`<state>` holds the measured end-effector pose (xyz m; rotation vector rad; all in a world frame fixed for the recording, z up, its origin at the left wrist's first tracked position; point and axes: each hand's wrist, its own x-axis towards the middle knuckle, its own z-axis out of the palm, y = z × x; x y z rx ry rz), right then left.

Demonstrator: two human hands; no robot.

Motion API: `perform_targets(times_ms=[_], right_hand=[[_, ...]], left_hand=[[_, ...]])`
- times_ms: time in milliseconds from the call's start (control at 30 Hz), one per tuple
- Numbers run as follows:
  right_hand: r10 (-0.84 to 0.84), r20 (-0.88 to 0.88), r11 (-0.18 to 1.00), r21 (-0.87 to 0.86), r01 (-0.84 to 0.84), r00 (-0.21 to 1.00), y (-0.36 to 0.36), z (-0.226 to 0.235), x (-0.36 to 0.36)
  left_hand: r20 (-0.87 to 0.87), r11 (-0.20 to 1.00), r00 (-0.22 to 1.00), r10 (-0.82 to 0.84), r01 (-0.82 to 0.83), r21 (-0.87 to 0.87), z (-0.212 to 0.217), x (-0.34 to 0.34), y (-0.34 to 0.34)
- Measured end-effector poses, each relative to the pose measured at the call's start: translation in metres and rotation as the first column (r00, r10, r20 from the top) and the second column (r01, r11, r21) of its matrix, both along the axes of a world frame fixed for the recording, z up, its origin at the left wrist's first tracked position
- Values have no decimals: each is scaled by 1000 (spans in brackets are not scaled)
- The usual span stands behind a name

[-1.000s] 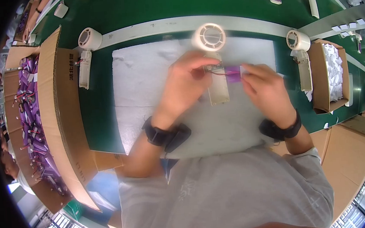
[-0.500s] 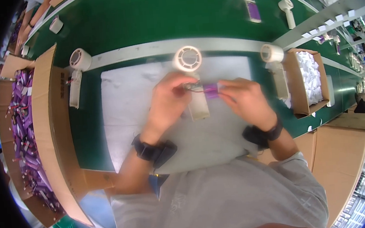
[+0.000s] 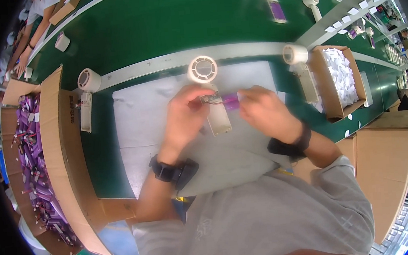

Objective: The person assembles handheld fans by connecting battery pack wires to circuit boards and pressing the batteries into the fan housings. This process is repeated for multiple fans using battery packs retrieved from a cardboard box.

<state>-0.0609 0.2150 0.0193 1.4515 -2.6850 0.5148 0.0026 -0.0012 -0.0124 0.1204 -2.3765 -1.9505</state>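
Hands meet over the white foam mat [image 3: 141,128] in the head view. Your left hand [image 3: 184,122] curls its fingers against the top of the white handheld fan [image 3: 211,95], which lies flat on the mat with its round head pointing away from you. Your right hand [image 3: 266,112] pinches a small purple battery [image 3: 231,101] between closed fingertips, just beside the fan's open handle. Another fan [image 3: 86,96] lies left of the mat, near a cardboard box of purple batteries [image 3: 32,157].
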Motion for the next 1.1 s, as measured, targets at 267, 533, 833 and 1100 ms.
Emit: perform_targets(times_ms=[267,533,833,1100], right_hand=[[-71,254,965,-229,131,965,26,3,-18],[-263,415,907,-201,369,871,51,26,-24],[-39,264,973,-209,97,964,14,-16,-7],[-321,166,854,-375,361,932,79,21,-39]], left_hand=[[-43,1000,999,6,-6,18,-7,2,2],[-72,999,997,13,-10,49,-9,1,10],[-52,999,999,0,2,36,-6,-2,12],[-76,998,996,35,-32,45,-10,0,12]])
